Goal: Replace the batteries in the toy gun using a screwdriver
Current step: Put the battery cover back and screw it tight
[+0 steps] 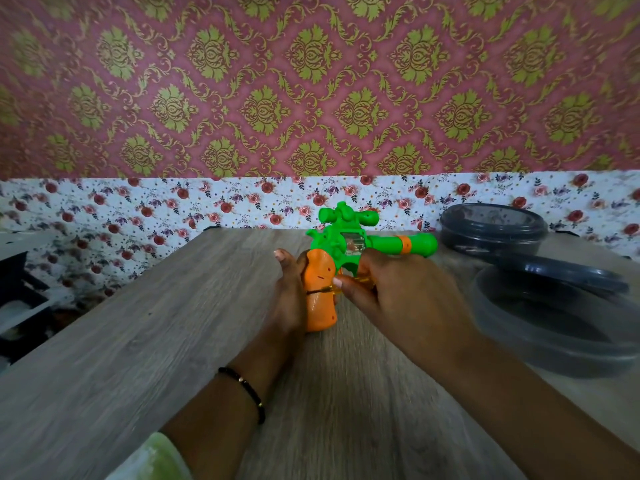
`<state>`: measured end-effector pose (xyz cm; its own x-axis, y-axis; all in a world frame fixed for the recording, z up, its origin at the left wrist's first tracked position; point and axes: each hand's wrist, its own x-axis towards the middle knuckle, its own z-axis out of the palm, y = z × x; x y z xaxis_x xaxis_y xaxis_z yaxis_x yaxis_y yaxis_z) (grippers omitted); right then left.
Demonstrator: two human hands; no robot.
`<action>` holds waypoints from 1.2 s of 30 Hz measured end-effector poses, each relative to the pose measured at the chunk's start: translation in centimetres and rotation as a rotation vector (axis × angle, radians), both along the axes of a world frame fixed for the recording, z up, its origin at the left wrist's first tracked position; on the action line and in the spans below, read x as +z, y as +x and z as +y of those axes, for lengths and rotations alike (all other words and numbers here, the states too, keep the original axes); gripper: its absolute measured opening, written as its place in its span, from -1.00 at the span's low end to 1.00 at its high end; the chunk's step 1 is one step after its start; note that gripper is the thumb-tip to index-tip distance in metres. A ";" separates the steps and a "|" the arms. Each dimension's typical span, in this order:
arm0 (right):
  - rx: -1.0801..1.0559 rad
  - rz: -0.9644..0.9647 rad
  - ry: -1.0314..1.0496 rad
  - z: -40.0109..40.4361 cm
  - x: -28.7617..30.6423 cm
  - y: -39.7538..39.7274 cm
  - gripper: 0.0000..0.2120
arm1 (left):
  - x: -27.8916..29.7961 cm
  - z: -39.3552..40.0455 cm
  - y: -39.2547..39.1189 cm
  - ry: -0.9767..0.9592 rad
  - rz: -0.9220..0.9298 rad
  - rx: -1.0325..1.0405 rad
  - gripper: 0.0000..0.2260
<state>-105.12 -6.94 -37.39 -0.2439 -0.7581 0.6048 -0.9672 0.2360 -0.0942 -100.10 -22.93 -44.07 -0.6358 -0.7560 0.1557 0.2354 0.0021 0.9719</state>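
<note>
Hands mid-table: left hand (289, 292) grips orange grip of green-and-orange plastic toy gun (349, 251), right hand (391, 292) pinches yellow-handled screwdriver (327, 290), tip against grip. Green barrel with orange band points toward right edge, scope on top, near far edge.

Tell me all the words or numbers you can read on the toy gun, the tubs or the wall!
None can be read.
Green and orange plastic toy gun: no letters or numbers show.
Dark round plastic tubs: no label visible.
Pink and gold patterned wallpaper: only flower shapes, no writing.
</note>
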 end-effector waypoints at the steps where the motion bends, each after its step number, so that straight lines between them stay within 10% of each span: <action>1: -0.007 0.005 0.013 0.0 0.0 -0.1 -0.65 | 0.0 0.1 0.0 -0.003 0.001 0.003 -0.32; 11: 0.203 -0.067 0.032 0.0 0.3 -0.5 -0.81 | -0.2 -0.2 -0.1 -0.045 0.002 0.013 -0.25; 20: -0.044 0.088 -0.074 -0.4 -0.6 -0.3 -0.50 | -0.3 -0.1 -0.1 -0.051 -0.012 0.048 -0.44; 29: 0.338 -0.358 -0.035 -0.4 0.0 -0.8 -0.89 | -0.1 0.3 -0.2 -0.016 0.029 0.009 -0.19; 36: -0.035 0.007 -0.070 -0.2 -0.2 -0.3 -0.56 | 0.0 0.2 -0.1 -0.007 0.020 0.015 -0.26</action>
